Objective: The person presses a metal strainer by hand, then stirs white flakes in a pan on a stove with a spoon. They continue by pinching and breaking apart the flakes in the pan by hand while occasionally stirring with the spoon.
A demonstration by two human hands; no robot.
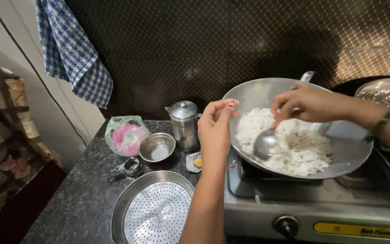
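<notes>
Right hand (299,105) clamped on spoon (267,143), bowl down in white flakes (294,144) for stirring. Left hand (216,124) beside wok (346,151) rim, fingertips pinched together, possibly on a pinch of seasoning. Bench (84,199) beneath left forearm.

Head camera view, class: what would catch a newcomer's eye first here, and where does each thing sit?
The wide steel wok of white flaked food on the stove at right draws the eye first, with the right hand holding a spoon in it. The left hand hovers at the wok's near rim, fingertips pinched. Up left hangs a blue checked cloth; a perforated steel plate lies on the counter below.
</notes>
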